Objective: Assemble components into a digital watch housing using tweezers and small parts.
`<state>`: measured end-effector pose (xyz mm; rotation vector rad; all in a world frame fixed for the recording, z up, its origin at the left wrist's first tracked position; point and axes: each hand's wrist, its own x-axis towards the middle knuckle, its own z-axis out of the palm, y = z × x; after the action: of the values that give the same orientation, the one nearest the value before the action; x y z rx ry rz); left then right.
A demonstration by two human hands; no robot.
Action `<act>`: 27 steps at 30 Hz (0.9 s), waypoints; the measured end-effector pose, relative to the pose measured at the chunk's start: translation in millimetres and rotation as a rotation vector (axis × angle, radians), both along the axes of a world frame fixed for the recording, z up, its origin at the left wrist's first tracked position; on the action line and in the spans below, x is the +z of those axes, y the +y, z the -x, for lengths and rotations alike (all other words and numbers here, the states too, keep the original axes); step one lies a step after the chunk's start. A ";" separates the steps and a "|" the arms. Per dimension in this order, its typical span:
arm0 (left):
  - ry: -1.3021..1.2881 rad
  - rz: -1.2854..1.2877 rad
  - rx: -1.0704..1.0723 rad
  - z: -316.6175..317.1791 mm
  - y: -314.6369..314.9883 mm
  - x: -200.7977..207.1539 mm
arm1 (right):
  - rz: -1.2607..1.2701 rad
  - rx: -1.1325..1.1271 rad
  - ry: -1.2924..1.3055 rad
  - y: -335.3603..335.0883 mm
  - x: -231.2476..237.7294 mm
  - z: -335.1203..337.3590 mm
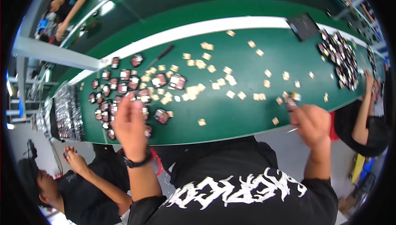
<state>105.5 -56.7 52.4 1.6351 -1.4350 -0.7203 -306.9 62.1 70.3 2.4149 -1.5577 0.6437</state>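
My right hand [312, 125] is closed over the front right of the green table. Its fingers pinch a small dark reddish pack [291, 103], blurred, with a yellowish-white patch beside it. A thin pale sliver [292, 129] sticks out below that hand; its kind cannot be made out. At the left, my left hand [132, 120], wearing a dark watch, hovers with fingers stretched over a spread of small black-and-red packs [122, 88]. No held thing shows in it. Just right of this hand lies another such pack [161, 115].
Many small beige squares [200, 64] are scattered across the green table [231, 117]. A dark-handled tool [166, 51] lies behind the packs. A black tray [303, 26] and a heap of packs [340, 58] are at right; silvery stacks [68, 111] at left. Co-workers sit on both sides.
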 end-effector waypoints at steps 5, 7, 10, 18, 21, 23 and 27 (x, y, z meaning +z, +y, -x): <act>0.973 -0.701 -0.731 111.5 48.2 -16.5 | 0.014 0.277 -0.014 -21.6 -6.2 -66.8; 1.042 -0.762 -0.681 127.6 43.0 -22.6 | -0.076 0.264 -0.020 -24.0 -7.4 -78.4; 1.002 -0.738 -0.648 130.7 31.5 -29.8 | -0.241 0.104 -0.417 -25.0 -11.7 -81.5; 0.799 -0.517 -0.663 136.3 41.1 -42.8 | -0.975 -0.244 -1.281 -4.0 -16.8 -86.9; 0.783 -0.425 -0.626 139.2 43.3 -42.9 | -1.066 -0.289 -1.488 -8.6 -19.0 -95.7; 0.781 -0.397 -0.632 140.2 42.8 -43.6 | -1.154 -0.360 -1.693 -15.8 -17.4 -101.2; 0.749 -0.337 -0.634 142.0 43.0 -44.7 | -1.201 -0.329 -1.821 -18.2 -32.3 -101.6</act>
<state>-36.5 -13.7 7.7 0.9120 -1.2791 -1.7907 -205.2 43.9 38.0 1.2459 -3.5214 2.8923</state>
